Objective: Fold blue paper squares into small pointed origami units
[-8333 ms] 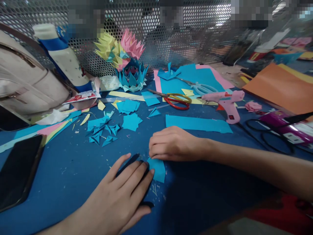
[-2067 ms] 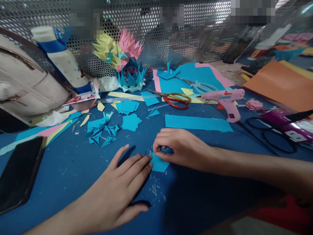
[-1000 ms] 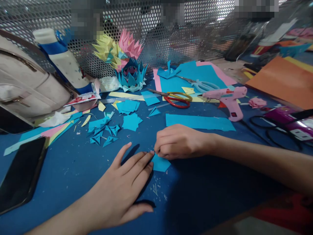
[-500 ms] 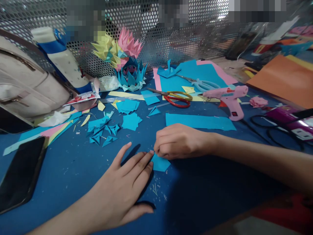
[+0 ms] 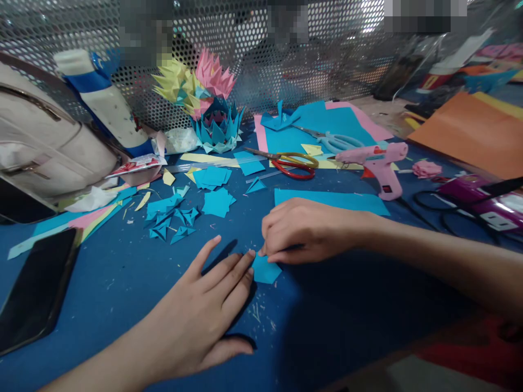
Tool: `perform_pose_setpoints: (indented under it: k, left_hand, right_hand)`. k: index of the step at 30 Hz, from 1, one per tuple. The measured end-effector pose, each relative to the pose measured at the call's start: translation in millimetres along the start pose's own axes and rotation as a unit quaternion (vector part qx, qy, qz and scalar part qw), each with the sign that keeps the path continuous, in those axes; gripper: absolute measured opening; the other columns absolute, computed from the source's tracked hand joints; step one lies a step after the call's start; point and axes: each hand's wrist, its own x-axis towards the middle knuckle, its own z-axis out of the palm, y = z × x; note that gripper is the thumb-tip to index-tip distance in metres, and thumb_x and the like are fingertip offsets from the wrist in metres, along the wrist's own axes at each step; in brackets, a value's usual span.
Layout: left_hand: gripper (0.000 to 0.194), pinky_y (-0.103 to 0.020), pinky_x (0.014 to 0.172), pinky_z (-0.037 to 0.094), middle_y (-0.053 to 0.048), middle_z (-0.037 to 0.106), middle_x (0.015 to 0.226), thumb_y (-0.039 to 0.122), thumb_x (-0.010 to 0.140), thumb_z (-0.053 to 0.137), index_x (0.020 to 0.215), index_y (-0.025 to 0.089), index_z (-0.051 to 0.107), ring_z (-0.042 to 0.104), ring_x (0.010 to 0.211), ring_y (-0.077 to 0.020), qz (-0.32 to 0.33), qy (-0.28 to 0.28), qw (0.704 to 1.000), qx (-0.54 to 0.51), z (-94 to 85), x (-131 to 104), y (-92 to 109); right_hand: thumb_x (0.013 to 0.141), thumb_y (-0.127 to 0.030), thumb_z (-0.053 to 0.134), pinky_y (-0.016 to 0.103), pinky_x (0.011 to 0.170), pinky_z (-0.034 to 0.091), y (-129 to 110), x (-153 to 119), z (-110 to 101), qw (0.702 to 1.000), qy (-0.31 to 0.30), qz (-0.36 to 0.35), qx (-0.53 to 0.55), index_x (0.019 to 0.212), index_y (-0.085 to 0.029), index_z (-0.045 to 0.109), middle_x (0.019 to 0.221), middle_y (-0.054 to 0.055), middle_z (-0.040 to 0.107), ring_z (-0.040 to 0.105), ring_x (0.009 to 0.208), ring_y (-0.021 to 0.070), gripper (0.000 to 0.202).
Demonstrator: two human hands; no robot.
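A small blue paper piece lies on the dark blue table between my hands. My left hand is spread flat, palm down, its fingertips on the paper's left edge. Fingers curled, my right hand touches the paper's upper edge; whether anything is pinched in it is hidden. Behind the right hand lies a long blue paper strip. Folded blue pieces and stacks of cut blue squares sit beyond my left hand.
Red-and-yellow-handled scissors, a pink glue gun with a cord, and light-blue scissors lie farther back. Paper flowers and a bottle stand near the mesh. A phone is at left, orange paper at right.
My right hand has lifted slightly and its fingers have loosened from a tight fist, showing more of the paper's upper edge. My left hand stays nearly still.
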Motion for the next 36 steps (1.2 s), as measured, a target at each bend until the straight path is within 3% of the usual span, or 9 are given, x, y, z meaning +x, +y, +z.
perform_pose_setpoints:
  k: [6, 9, 12, 14, 20, 25, 28, 32, 36]
  left_hand:
    - [0.069, -0.052, 0.124, -0.005, -0.017, 0.052, 0.145, 0.067, 0.098, 0.039, 0.132, 0.01, 0.055, 0.05, 0.132, -0.0296, -0.003, 0.003, 1.0, -0.012, 1.4, -1.4, 1.4]
    - [0.07, -0.053, 0.124, -0.003, -0.018, 0.052, 0.145, 0.067, 0.097, 0.038, 0.133, 0.009, 0.055, 0.05, 0.131, -0.0307, -0.003, 0.009, 1.0, -0.002, 2.1, -2.1, 3.1]
    - [0.071, -0.054, 0.123, -0.003, -0.017, 0.052, 0.145, 0.067, 0.097, 0.041, 0.135, 0.009, 0.054, 0.05, 0.131, -0.0315, -0.01, 0.015, 1.0, 0.003, 3.2, -3.5, 4.5]
    - [0.069, -0.054, 0.124, -0.004, -0.015, 0.053, 0.145, 0.065, 0.097, 0.044, 0.138, 0.011, 0.053, 0.048, 0.133, -0.0309, -0.02, 0.016, 1.0, -0.005, 3.6, -4.7, 4.9]
    - [0.065, -0.053, 0.125, -0.002, -0.012, 0.058, 0.138, 0.06, 0.097, 0.049, 0.141, 0.013, 0.051, 0.048, 0.132, -0.0285, -0.03, 0.033, 0.999, -0.028, 4.2, -8.4, 4.7]
    - [0.064, -0.052, 0.125, -0.003, -0.011, 0.06, 0.136, 0.057, 0.097, 0.049, 0.142, 0.011, 0.05, 0.05, 0.131, -0.0279, -0.026, 0.032, 0.998, -0.039, 5.2, -9.9, 4.3]
    - [0.062, -0.051, 0.125, -0.005, -0.011, 0.061, 0.135, 0.056, 0.098, 0.05, 0.14, 0.01, 0.052, 0.05, 0.13, -0.0275, -0.023, 0.037, 0.998, -0.046, 5.1, -9.7, 4.0]
    - [0.06, -0.049, 0.125, -0.004, -0.011, 0.061, 0.135, 0.052, 0.099, 0.05, 0.14, 0.008, 0.052, 0.051, 0.13, -0.0264, -0.019, 0.039, 0.997, -0.057, 4.8, -9.6, 3.5]
    - [0.055, -0.049, 0.125, -0.004, -0.011, 0.06, 0.137, 0.048, 0.1, 0.05, 0.139, 0.008, 0.053, 0.05, 0.13, -0.0255, -0.025, 0.045, 0.996, -0.07, 5.2, -10.8, 3.3]
  right_hand:
    - [0.102, -0.03, 0.048, 0.027, 0.075, 0.04, -9.1, -4.3, -10.3, 0.999, -0.024, 0.028, -0.034, 0.084, -0.019, 0.07, 0.084, 0.005, 0.068, 0.062, 0.079, 0.0143, 0.03]
    - [0.103, -0.031, 0.047, 0.027, 0.073, 0.039, -11.7, -2.5, -2.7, 0.998, 0.005, 0.04, -0.042, 0.084, -0.018, 0.069, 0.082, 0.005, 0.067, 0.061, 0.079, 0.0149, 0.032]
    - [0.1, -0.027, 0.051, 0.026, 0.068, 0.037, -13.6, 2.9, 12.3, 0.989, 0.077, 0.121, -0.046, 0.09, -0.017, 0.066, 0.082, 0.004, 0.067, 0.058, 0.08, 0.0153, 0.02]
    - [0.094, -0.022, 0.06, 0.024, 0.066, 0.035, -15.0, 6.2, 21.1, 0.982, 0.072, 0.175, -0.013, 0.094, -0.018, 0.064, 0.086, 0.002, 0.066, 0.057, 0.084, 0.0152, 0.006]
    - [0.086, -0.023, 0.069, 0.024, 0.065, 0.033, -22.3, 8.5, 29.8, 0.961, 0.078, 0.265, 0.026, 0.087, -0.019, 0.063, 0.08, -0.001, 0.063, 0.053, 0.083, 0.0146, 0.007]
    - [0.081, -0.016, 0.069, 0.025, 0.064, 0.032, -30.4, 9.3, 35.8, 0.96, 0.117, 0.255, -0.011, 0.082, -0.019, 0.062, 0.08, -0.003, 0.065, 0.055, 0.078, 0.012, 0.007]
    - [0.085, -0.016, 0.065, 0.026, 0.064, 0.03, -35.3, 10.2, 39.9, 0.958, 0.132, 0.243, -0.074, 0.084, -0.019, 0.063, 0.084, -0.002, 0.068, 0.058, 0.079, 0.0128, 0.004]
    - [0.093, -0.022, 0.06, 0.03, 0.059, 0.025, -40.6, 11.7, 41.0, 0.954, 0.114, 0.23, -0.157, 0.083, -0.018, 0.063, 0.081, 0.001, 0.067, 0.055, 0.075, 0.0151, 0.011]
    - [0.093, -0.022, 0.06, 0.032, 0.055, 0.019, -42.1, 12.8, 40.9, 0.948, 0.095, 0.193, -0.234, 0.079, -0.018, 0.06, 0.077, 0.003, 0.063, 0.047, 0.07, 0.0178, 0.015]
